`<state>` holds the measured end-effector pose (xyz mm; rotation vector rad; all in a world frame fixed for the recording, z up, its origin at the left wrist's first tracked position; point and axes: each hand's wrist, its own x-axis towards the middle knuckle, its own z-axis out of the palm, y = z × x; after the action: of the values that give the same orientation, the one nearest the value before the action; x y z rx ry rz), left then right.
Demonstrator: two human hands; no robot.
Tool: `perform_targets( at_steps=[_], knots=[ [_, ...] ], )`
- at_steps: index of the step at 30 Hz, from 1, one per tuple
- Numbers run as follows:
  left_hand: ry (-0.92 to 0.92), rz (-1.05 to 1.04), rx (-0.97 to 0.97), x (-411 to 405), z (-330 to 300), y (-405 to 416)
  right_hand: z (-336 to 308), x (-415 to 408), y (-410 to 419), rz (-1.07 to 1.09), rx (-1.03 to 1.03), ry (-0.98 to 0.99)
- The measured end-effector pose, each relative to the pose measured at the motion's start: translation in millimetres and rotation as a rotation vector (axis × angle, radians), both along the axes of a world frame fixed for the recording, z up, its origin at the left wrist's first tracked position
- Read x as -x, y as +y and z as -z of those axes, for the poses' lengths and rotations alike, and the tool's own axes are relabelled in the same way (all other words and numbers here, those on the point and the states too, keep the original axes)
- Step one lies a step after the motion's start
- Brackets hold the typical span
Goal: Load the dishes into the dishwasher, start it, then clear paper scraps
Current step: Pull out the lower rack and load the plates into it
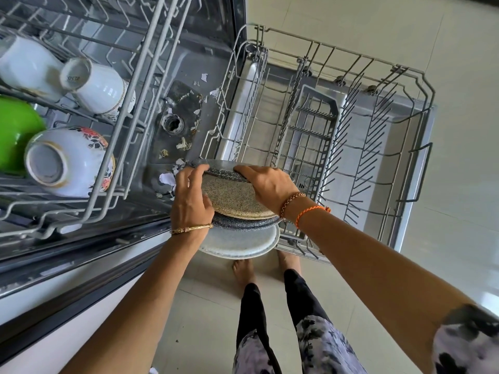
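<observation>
Three plates point(237, 201) stacked loose, left hand point(190, 199) and right hand point(266, 184) both curled round the rims, held over the near corner of the pulled-out lower rack point(332, 147). Honestly that tan top one could slide off onto the tiled floor point(351, 31). Paper scraps point(186, 143) litter the dishwasher's floor.

Lying underfoot: pale cream floor tiles point(351, 36), glossy, thin grout lines crossing. Catching soft daylight, faint sheen spreading toward upper right. Running along lower left: white cabinet front point(32, 333) beneath dark trim strip point(81, 287). Showing no walls, no windows.
</observation>
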<state>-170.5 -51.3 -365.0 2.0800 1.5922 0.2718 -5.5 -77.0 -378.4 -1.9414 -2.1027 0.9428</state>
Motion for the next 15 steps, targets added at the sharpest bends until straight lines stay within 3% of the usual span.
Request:
perform_targets(
  at_steps=[5,8,15],
  knots=[
    [-0.073,0.058,-0.088,-7.5,-2.3,-7.5,-1.7,1.5,-26.2,0.139,-0.410,0.040],
    [-0.102,0.109,-0.084,-9.6,1.6,-10.8,-1.7,-3.2,-34.3,0.166,-0.532,-0.031],
    [-0.098,0.068,-0.058,-9.3,6.5,-10.0,5.0,-4.3,-26.3,0.168,-0.404,0.040]
  ],
)
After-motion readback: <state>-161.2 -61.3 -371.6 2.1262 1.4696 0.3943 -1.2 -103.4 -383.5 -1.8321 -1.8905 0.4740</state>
